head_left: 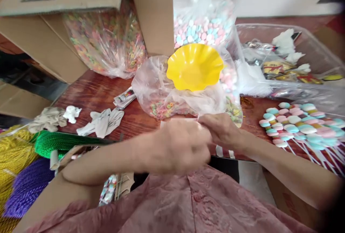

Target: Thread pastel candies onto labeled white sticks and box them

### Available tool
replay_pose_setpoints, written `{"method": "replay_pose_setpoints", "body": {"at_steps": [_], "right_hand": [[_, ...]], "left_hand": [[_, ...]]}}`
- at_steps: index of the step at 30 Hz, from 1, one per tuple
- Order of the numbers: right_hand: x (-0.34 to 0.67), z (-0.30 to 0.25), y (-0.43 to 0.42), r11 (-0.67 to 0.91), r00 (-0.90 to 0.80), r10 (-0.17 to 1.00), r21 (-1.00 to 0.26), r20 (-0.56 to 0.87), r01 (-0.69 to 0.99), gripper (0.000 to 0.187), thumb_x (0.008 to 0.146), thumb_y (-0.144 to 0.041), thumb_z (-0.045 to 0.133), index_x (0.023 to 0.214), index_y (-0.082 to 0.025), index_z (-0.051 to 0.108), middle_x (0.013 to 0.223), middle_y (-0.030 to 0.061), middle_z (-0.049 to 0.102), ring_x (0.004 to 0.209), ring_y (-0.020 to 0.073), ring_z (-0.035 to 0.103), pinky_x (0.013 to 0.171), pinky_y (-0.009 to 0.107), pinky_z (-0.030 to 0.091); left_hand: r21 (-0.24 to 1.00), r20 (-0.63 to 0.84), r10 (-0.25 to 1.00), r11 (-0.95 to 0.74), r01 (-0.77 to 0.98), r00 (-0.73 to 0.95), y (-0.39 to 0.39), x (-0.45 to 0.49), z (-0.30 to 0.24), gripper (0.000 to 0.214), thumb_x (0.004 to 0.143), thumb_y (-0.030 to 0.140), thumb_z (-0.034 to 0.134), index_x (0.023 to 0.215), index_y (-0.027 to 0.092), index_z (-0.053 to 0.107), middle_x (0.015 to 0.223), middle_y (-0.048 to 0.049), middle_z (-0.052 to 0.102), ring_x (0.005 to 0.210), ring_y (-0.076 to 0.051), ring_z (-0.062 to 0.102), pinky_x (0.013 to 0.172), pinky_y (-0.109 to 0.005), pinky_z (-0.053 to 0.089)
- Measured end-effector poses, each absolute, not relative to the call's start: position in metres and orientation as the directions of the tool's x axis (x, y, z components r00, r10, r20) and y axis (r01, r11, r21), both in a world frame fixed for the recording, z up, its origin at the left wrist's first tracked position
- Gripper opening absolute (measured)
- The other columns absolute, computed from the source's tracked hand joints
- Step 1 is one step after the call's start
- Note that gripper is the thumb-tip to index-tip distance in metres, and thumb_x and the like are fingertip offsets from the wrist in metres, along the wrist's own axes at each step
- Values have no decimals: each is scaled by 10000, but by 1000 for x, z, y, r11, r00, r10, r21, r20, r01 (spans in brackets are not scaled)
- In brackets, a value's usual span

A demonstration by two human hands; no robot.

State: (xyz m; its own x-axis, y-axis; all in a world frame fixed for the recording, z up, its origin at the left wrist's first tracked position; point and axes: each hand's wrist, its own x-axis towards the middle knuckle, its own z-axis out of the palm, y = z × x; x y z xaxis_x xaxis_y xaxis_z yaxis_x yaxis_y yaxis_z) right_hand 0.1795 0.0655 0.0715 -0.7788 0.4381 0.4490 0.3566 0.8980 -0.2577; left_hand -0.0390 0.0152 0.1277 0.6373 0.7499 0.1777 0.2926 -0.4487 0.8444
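Note:
My left hand [180, 147] and my right hand [222, 130] meet close together at the near edge of the wooden table [88, 93], both blurred. Their fingers are curled and pinched together, and what they hold is hidden. Just beyond them lies a clear plastic bag of small coloured ring sweets [164, 100]. A yellow scalloped bowl [194, 66] rests on top of that bag. To the right of my right hand lies a row of pastel sweets on white sticks [299, 125].
An open cardboard box [81, 21] holds a bag of coloured sweets [107, 42] at the back left. A bag of pastel tablets [202, 24] and a clear tub [318, 50] of wrapped items stand behind. White gloves [101, 122], green [59, 143], yellow [13, 154] and purple netting [27, 186] lie at left.

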Motion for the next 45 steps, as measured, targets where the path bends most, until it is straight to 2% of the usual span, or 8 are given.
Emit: {"method": "replay_pose_setpoints", "body": {"at_steps": [10,14,21,25,28,30,34,45], "right_hand": [[131,61,34,529,-617,696,-843,367,95,348,952,-259,445,610,-208,484,502,-42,466,421,91,422,404,213,376],[124,43,47,661,-509,680,-742,527,114,206,933,-329,499,801,-209,600,654,5,599,564,145,547,511,267,446],[110,24,44,990,-653,79,17,753,139,131,873,-198,612,1001,-190,634,724,50,657,605,161,548,583,312,405],[90,12,47,992,-657,99,-127,747,6,95,868,-174,599,949,-207,637,672,34,636,566,163,527,547,320,381],[70,6,28,737,-692,464,-674,553,-44,128,922,-218,529,823,-217,609,604,10,584,511,140,507,483,286,370],[56,1,8,246,-774,602,-968,199,-57,232,939,-324,526,734,-216,539,529,-19,503,409,109,395,390,261,302],[41,-6,-23,-370,-879,438,-929,-186,11,216,902,-412,538,787,-230,539,490,-47,477,328,72,211,316,250,194],[145,2,-21,432,-620,747,-884,241,178,197,929,-155,485,926,-222,670,804,-1,699,706,133,649,671,257,505]], "left_hand": [[825,497,850,-526,207,177,46,-50,75,300,868,440,652,1073,229,714,1213,-108,651,1158,-244,573,1042,-407,424],[986,150,972,-134,-99,179,23,-55,66,726,724,485,800,1374,281,550,1213,-91,656,1080,-217,614,968,-367,474],[763,-285,903,416,-495,320,-35,-77,53,640,665,405,858,1239,257,617,924,-21,682,685,-98,623,667,-237,510],[935,-292,939,321,-154,182,-59,-85,44,317,775,463,742,858,162,686,770,-43,653,727,-156,645,674,-276,528],[963,-54,998,58,263,-22,-72,-94,34,219,869,374,633,846,167,703,897,-99,690,943,-214,650,870,-332,515],[834,140,990,-118,539,1,-81,-104,24,175,900,275,570,921,167,707,997,-129,703,994,-219,639,938,-359,489],[348,421,888,-346,871,185,-112,-143,-2,233,927,150,470,1055,194,659,974,-92,704,888,-191,645,801,-330,535],[93,564,805,-281,955,181,-118,-209,-6,313,885,147,527,1116,341,612,936,9,668,825,-210,626,710,-373,564]]}}
